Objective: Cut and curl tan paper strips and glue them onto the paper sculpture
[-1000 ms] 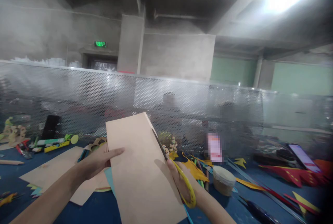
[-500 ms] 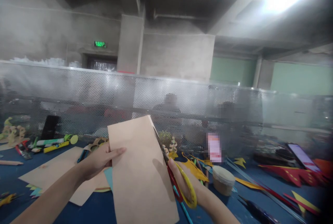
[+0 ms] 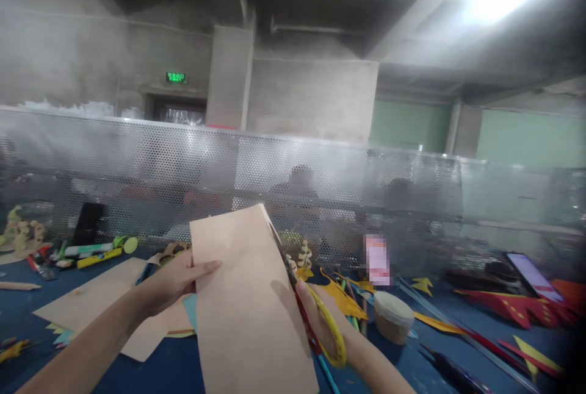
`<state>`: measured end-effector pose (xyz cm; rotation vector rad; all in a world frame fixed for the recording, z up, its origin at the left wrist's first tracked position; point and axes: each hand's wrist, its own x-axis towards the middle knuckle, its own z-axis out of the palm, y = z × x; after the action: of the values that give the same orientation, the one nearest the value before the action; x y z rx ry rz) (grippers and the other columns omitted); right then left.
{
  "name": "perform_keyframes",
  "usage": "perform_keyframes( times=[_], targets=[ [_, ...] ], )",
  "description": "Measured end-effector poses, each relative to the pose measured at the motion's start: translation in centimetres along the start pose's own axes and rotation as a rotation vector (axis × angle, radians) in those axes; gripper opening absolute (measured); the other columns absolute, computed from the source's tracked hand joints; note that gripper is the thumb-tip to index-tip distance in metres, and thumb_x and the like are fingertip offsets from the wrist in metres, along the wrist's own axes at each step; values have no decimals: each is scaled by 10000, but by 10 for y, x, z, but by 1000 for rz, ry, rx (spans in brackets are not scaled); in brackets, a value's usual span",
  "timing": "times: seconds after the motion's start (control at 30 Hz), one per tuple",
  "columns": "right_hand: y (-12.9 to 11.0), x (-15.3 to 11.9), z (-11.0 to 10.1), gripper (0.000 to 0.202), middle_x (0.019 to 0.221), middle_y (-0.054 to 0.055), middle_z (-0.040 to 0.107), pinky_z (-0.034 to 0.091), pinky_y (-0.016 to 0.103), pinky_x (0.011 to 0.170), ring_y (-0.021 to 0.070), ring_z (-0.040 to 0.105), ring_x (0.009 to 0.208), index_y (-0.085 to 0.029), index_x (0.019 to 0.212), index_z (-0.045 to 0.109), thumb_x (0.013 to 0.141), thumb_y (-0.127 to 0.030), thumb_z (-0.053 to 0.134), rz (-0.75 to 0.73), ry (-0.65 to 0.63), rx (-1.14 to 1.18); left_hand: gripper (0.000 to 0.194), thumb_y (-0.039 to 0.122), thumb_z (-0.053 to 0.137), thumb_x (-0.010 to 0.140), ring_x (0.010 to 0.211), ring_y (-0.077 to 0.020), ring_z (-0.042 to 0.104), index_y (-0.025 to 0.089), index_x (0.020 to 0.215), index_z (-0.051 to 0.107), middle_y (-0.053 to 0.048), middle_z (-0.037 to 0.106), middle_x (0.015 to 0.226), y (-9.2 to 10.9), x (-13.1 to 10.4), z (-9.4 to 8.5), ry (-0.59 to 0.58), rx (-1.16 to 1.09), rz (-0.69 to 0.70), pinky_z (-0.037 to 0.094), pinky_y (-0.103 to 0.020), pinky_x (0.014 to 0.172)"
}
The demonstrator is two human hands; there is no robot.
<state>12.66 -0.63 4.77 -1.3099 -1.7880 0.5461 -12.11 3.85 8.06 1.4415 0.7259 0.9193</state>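
A large tan paper sheet [image 3: 247, 296] is held up over the blue table. My left hand [image 3: 178, 281] pinches its left edge, thumb on the front face. At the paper's right edge, my right hand [image 3: 327, 315] grips scissors [image 3: 337, 345] with yellow and red handles. The dark blades lie along that edge, pointing up and away; a narrow strip stands slightly apart at the top right corner. Part of the blades is hidden by the paper.
More tan sheets [image 3: 105, 290] lie on the left, near glue and marker tubes [image 3: 98, 258]. A round tub [image 3: 394, 316], orange paper pieces [image 3: 343, 299], a craft knife [image 3: 453, 369] and red cutouts [image 3: 503, 305] are on the right. Behind runs a perforated metal screen [image 3: 196, 156].
The scissor blades look closer together along the paper's right edge. Both hands have kept almost the same place, and the paper has barely shifted.
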Motion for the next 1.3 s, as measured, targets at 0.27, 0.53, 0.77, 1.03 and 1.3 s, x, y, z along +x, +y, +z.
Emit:
perform_keyframes(
  times=[0.27,0.53,0.77,1.03,1.3],
  targets=[
    [2,-3,2,531,323,-30,361,369,243,462,162,479,438,-229,446,384,802,-607,277,14,22,65,441,347,631,742,1042,-294,562,170,1140,560,-120,622,1129,3,-2,1,-17,13,5,475,-408,853],
    [8,1,3,539,386,-27,399,352,229,415,121,421,373,-227,465,356,802,-628,232,-12,-29,91,410,327,610,766,1060,-279,548,164,1138,559,-110,619,1137,8,-5,2,-22,15,-13,463,-392,874],
    [13,5,3,595,488,16,509,435,231,488,142,530,471,-206,524,424,787,-675,169,-61,-95,128,399,326,609,770,1036,-266,566,166,1132,563,-108,615,1144,-1,0,-3,-27,31,3,482,-370,849],
    [-1,0,-4,632,461,11,475,422,233,487,140,499,458,-207,480,417,772,-700,149,-79,-63,51,425,324,609,770,1041,-280,562,198,1168,532,-111,595,1171,1,-2,-1,-86,38,-1,476,-408,847],
    [0,-1,-3,608,469,2,489,409,218,462,124,488,441,-204,525,413,768,-702,162,-81,-60,62,395,321,594,781,1036,-267,562,204,1155,545,-102,609,1152,1,-5,0,-115,99,-8,469,-387,845]
  ],
)
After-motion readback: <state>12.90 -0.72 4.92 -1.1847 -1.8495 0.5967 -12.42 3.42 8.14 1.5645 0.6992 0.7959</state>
